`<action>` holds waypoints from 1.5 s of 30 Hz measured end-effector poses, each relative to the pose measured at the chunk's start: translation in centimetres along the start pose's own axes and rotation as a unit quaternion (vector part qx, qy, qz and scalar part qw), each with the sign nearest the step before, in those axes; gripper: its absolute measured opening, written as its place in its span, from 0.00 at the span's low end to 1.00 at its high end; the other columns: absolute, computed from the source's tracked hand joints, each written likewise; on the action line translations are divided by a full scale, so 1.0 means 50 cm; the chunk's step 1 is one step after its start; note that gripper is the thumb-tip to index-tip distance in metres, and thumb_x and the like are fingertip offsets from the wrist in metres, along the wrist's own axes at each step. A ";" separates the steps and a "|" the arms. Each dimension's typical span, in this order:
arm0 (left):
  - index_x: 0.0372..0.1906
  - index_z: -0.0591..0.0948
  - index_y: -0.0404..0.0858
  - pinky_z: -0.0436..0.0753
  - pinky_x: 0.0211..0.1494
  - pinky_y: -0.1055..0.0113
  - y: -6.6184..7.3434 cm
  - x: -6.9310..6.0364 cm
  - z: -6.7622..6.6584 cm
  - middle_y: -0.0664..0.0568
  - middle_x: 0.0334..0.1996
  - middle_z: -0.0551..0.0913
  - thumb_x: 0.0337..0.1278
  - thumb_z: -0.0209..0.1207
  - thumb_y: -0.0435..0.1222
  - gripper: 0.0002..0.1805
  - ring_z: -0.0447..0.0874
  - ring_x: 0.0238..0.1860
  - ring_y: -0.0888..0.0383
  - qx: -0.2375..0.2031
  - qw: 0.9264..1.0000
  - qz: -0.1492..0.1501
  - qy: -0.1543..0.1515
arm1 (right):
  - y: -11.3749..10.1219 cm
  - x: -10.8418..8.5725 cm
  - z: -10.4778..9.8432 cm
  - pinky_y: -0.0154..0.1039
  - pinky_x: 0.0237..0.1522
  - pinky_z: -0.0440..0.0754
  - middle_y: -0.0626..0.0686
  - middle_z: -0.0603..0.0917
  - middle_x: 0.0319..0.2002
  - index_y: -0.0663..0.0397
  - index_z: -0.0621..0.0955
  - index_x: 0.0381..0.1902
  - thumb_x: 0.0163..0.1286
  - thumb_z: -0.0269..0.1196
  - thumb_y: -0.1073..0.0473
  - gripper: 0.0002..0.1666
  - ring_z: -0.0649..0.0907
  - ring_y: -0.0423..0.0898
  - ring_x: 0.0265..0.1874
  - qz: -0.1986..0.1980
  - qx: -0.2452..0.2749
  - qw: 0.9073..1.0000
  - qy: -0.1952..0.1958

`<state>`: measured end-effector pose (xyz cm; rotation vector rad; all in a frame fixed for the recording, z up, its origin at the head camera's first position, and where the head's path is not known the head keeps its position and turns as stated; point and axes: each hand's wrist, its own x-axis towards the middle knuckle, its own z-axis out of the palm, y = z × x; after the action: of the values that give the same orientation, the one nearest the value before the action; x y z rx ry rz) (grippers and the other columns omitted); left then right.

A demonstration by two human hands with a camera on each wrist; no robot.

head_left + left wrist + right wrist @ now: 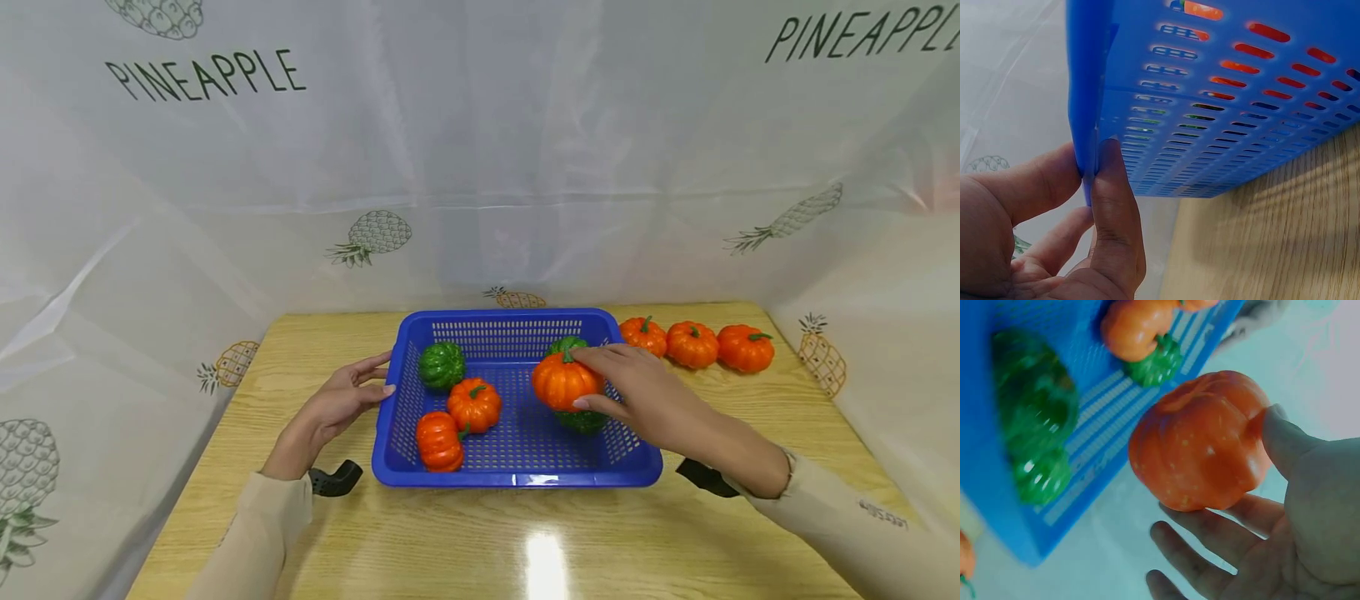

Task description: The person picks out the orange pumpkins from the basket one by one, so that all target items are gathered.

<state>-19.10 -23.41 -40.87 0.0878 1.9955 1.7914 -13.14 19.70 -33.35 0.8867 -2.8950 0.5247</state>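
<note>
My right hand [641, 392] grips a small orange pumpkin [564, 382] between thumb and fingers, above the right part of a blue plastic basket [517, 480]. In the right wrist view the held pumpkin [1200, 440] hangs clear of the basket wall. At the basket's left side, my left hand [347, 400] pinches the rim [1088, 119], with thumb and a finger on either side of it. Inside the basket lie two orange pumpkins [474, 406] and a green pumpkin [442, 367] on the left. Green pumpkins [581, 421] on the right are partly hidden by the held one.
Three more orange pumpkins [692, 344] sit in a row on the wooden table [420, 542], just right of the basket's back corner. A white sheet with pineapple prints [480, 167] hangs behind and along the sides of the table.
</note>
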 end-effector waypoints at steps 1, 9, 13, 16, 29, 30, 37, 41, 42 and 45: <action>0.85 0.53 0.32 0.85 0.59 0.67 0.000 -0.001 0.000 0.28 0.72 0.64 0.76 0.56 0.25 0.39 0.86 0.46 0.63 0.000 1.000 0.000 0.000 | 0.007 -0.006 -0.003 0.71 0.67 0.72 0.63 0.82 0.66 0.63 0.77 0.72 0.74 0.69 0.49 0.35 0.79 0.68 0.65 0.004 -0.001 1.000 0.009; 0.85 0.55 0.33 0.85 0.60 0.68 -0.005 -0.001 -0.004 0.30 0.71 0.65 0.76 0.57 0.26 0.40 0.86 0.47 0.63 0.006 1.000 -0.002 0.006 | 0.060 -0.057 -0.019 0.74 0.64 0.73 0.64 0.82 0.66 0.61 0.76 0.73 0.70 0.73 0.54 0.38 0.78 0.71 0.64 0.026 -0.016 0.996 0.090; 0.85 0.55 0.33 0.85 0.59 0.68 -0.007 -0.001 -0.005 0.30 0.71 0.66 0.75 0.57 0.26 0.40 0.86 0.46 0.63 0.005 1.000 -0.001 0.006 | 0.087 -0.078 -0.018 0.76 0.62 0.72 0.67 0.82 0.65 0.63 0.76 0.73 0.65 0.76 0.58 0.40 0.79 0.73 0.62 0.026 -0.032 0.991 0.129; 0.85 0.54 0.33 0.85 0.58 0.68 -0.008 0.000 -0.006 0.29 0.71 0.65 0.75 0.57 0.26 0.40 0.86 0.46 0.63 0.003 1.000 -0.001 0.005 | 0.108 -0.092 -0.015 0.77 0.61 0.72 0.69 0.82 0.64 0.64 0.76 0.72 0.62 0.77 0.60 0.41 0.78 0.74 0.61 0.028 -0.038 0.987 0.152; 0.85 0.54 0.33 0.86 0.57 0.68 -0.009 0.000 -0.006 0.31 0.69 0.67 0.76 0.56 0.26 0.39 0.87 0.45 0.63 0.004 1.000 -0.001 0.007 | 0.200 -0.146 0.007 0.77 0.58 0.71 0.76 0.78 0.65 0.68 0.72 0.74 0.67 0.74 0.61 0.42 0.74 0.77 0.60 0.080 -0.036 0.981 0.173; 0.85 0.54 0.33 0.86 0.57 0.68 -0.008 0.000 -0.006 0.31 0.69 0.67 0.76 0.56 0.26 0.39 0.87 0.45 0.63 0.004 1.000 -0.001 0.007 | 0.206 -0.149 0.011 0.77 0.57 0.71 0.76 0.78 0.64 0.68 0.72 0.74 0.67 0.74 0.60 0.42 0.74 0.78 0.60 0.083 -0.037 0.981 0.172; 0.85 0.55 0.33 0.86 0.56 0.68 -0.006 0.000 -0.003 0.31 0.70 0.66 0.75 0.56 0.26 0.39 0.87 0.44 0.63 0.002 1.000 -0.003 0.008 | 0.239 -0.163 0.046 0.78 0.53 0.75 0.77 0.80 0.61 0.71 0.74 0.71 0.61 0.77 0.64 0.42 0.77 0.78 0.55 0.087 -0.054 0.979 0.175; 0.85 0.54 0.33 0.86 0.57 0.68 -0.004 0.001 -0.002 0.30 0.71 0.65 0.75 0.57 0.26 0.40 0.86 0.45 0.63 0.001 1.000 -0.005 0.007 | 0.253 -0.168 0.070 0.77 0.54 0.75 0.76 0.80 0.62 0.71 0.74 0.70 0.58 0.78 0.65 0.44 0.78 0.78 0.55 0.084 -0.055 0.980 0.172; 0.85 0.54 0.33 0.86 0.57 0.68 -0.004 0.001 -0.001 0.29 0.71 0.65 0.75 0.57 0.26 0.40 0.86 0.45 0.63 0.001 1.000 -0.004 0.007 | 0.256 -0.169 0.075 0.77 0.54 0.75 0.76 0.80 0.62 0.71 0.74 0.70 0.58 0.78 0.66 0.44 0.78 0.77 0.55 0.081 -0.054 0.980 0.173; 0.85 0.54 0.33 0.86 0.57 0.68 -0.004 0.002 -0.001 0.28 0.73 0.63 0.76 0.57 0.26 0.40 0.86 0.45 0.63 0.001 1.000 -0.004 0.005 | 0.262 -0.171 0.091 0.77 0.54 0.75 0.75 0.80 0.62 0.70 0.75 0.70 0.56 0.79 0.66 0.45 0.79 0.78 0.54 0.070 -0.054 0.980 0.177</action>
<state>-19.19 -23.46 -41.07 0.0717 2.0022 1.7886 -13.15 32.87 -42.99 0.5143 -2.6397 0.4728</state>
